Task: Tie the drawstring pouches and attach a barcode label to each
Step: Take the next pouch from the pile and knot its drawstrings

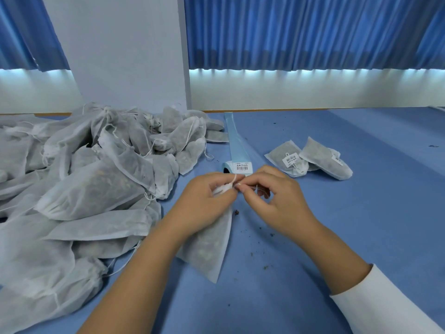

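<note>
Nearest the camera, a white sleeve (385, 307) covers the right forearm, while the left forearm is bare. Both reach over the blue counter (325, 249). Between them a filled white mesh pouch (209, 249) lies slanted on the counter, its bottom corner toward the person and its neck lifted. The left hand (204, 201) is curled round the gathered neck of this pouch. Just beside it the right hand (277, 198) pinches the white drawstring (233, 182) between thumb and forefinger, so both hands are grasping. Dark crumbs (266, 235) are scattered on the counter near the pouch. Just beyond the hands stands a label roll (237, 167) with a barcode label facing up, and its pale blue backing strip (234, 138) trails away toward the wall. To the right of the roll lie two labelled pouches (289, 160), touching each other. All along the left a big pile of pouches (84, 189) is heaped. Behind it rise a pale pillar (125, 56) and blue curtains (301, 32).
</note>
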`<state>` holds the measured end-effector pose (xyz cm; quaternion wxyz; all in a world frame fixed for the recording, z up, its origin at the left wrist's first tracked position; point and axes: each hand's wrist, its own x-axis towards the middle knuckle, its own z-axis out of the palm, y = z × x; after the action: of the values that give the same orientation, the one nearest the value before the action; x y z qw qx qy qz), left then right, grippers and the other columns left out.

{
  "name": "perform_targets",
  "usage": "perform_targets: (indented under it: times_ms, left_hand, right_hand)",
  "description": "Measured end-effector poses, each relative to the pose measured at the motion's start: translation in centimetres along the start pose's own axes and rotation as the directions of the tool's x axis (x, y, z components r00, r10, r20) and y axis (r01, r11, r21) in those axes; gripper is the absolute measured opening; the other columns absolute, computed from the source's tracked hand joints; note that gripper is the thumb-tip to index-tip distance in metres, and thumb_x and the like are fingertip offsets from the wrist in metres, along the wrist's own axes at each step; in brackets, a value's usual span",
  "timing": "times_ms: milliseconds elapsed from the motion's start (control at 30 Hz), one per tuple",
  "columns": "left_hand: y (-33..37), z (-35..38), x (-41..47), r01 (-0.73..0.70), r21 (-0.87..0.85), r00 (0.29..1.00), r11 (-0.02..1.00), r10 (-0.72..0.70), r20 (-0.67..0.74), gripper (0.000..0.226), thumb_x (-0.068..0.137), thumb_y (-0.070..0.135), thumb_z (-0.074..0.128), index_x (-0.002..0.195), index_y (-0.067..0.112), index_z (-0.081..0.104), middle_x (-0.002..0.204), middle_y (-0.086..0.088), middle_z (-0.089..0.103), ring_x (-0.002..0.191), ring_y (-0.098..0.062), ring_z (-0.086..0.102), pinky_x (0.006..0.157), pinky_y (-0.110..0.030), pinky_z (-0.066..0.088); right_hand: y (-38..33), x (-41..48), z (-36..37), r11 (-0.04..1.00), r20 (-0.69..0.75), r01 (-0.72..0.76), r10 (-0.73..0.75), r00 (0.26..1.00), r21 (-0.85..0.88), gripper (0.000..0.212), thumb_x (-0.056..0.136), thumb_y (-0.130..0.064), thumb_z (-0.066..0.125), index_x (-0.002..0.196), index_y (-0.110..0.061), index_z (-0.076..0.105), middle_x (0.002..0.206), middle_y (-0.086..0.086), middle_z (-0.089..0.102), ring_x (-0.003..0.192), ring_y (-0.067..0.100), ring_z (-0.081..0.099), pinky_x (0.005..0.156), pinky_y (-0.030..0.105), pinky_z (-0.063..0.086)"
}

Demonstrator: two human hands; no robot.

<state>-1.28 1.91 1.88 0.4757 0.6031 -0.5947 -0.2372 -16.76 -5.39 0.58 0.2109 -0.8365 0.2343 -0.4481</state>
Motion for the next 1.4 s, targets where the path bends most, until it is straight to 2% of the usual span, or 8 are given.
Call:
perform_targets:
  times_ms: [233,367,467,567,733,900,1067,1400]
  left_hand:
    - [1.1,-0.8,-0.4,0.238,-0.138,0.912,0.962,-0.172,0.372,0.027,0.088,0.041,0.060,0.067,0.028,0.074,0.065,0.010,0.062,0.064,-0.003,0.056,0.072,-0.020,0.045]
    - [1.5,-1.0,-0.5,0.316,-0.382,0.894,0.869,-0.137,0.427,0.029,0.089,0.031,0.057,0.068,0.018,0.071,0.062,0.003,0.058,0.053,-0.010,0.055,0.055,-0.019,0.046]
    - [1.4,-0.7,-0.4,0.388,-0.512,0.884,0.767,-0.153,0.441,0.028,0.090,0.030,0.060,0.068,0.013,0.065,0.063,0.000,0.053,0.049,-0.013,0.049,0.050,-0.020,0.043]
    - [1.2,-0.4,-0.2,0.417,-0.607,0.895,0.676,-0.188,0.405,0.034,0.095,0.023,0.055,0.064,0.014,0.065,0.063,0.001,0.054,0.049,-0.012,0.047,0.049,-0.019,0.042]
    - [0.9,-0.5,0.2,0.396,-0.602,0.918,0.693,-0.275,0.287,0.037,0.098,0.024,0.054,0.064,0.016,0.067,0.066,0.001,0.054,0.052,-0.014,0.048,0.050,-0.020,0.044]
    - [1.1,-0.6,0.2,0.362,-0.590,0.932,0.722,-0.281,0.228,0.035,0.099,0.022,0.054,0.068,0.015,0.068,0.067,0.001,0.058,0.051,-0.012,0.052,0.048,-0.020,0.045]
    - [1.0,-0.5,0.2,0.317,-0.429,0.948,0.846,-0.275,0.158,0.037,0.098,0.025,0.054,0.064,0.021,0.068,0.068,0.004,0.061,0.064,-0.014,0.052,0.067,-0.027,0.043]
    - [0.9,-1.1,0.1,0.308,-0.365,0.947,0.879,-0.244,0.211,0.037,0.099,0.023,0.053,0.065,0.021,0.066,0.068,0.004,0.061,0.062,-0.012,0.055,0.064,-0.023,0.047]
  right_hand:
    - [-0.7,0.5,-1.3,0.942,0.121,-0.152,0.120,0.985,0.299,0.016,0.087,-0.009,0.071,0.078,-0.022,0.073,0.083,0.003,0.067,0.080,0.020,0.060,0.066,0.035,0.045]
    - [-1.0,0.6,-1.2,0.798,0.217,-0.337,0.261,0.941,0.499,0.017,0.089,-0.013,0.068,0.078,-0.024,0.076,0.075,-0.008,0.070,0.073,0.007,0.063,0.068,0.019,0.048]
    - [-0.9,0.6,-0.7,0.668,0.305,-0.508,0.407,0.861,0.543,0.008,0.087,-0.026,0.070,0.083,-0.025,0.077,0.075,-0.002,0.069,0.077,0.013,0.060,0.072,0.024,0.048]
    - [-0.8,0.5,-0.2,0.644,0.231,-0.547,0.511,0.828,0.535,0.009,0.085,-0.024,0.072,0.093,-0.027,0.074,0.084,-0.012,0.071,0.079,0.002,0.065,0.065,0.013,0.047]
    - [-0.7,0.6,-0.5,0.704,0.029,-0.482,0.550,0.835,0.522,0.008,0.084,-0.015,0.075,0.086,-0.019,0.069,0.078,-0.013,0.068,0.066,-0.003,0.058,0.059,0.008,0.043]
    - [-1.2,0.7,-0.6,0.628,0.216,-0.528,0.506,0.835,0.571,0.015,0.083,-0.011,0.075,0.082,-0.018,0.062,0.081,0.000,0.072,0.072,0.006,0.064,0.060,0.017,0.048]
    - [-1.2,0.5,-0.5,0.572,0.271,-0.558,0.510,0.816,0.601,0.017,0.082,-0.010,0.076,0.088,-0.015,0.061,0.094,0.014,0.074,0.080,0.013,0.067,0.061,0.020,0.051]
    - [-1.0,0.5,-0.4,0.486,0.405,-0.608,0.463,0.788,0.628,0.018,0.083,-0.007,0.074,0.082,-0.020,0.060,0.085,0.004,0.072,0.072,0.008,0.061,0.058,0.018,0.048]
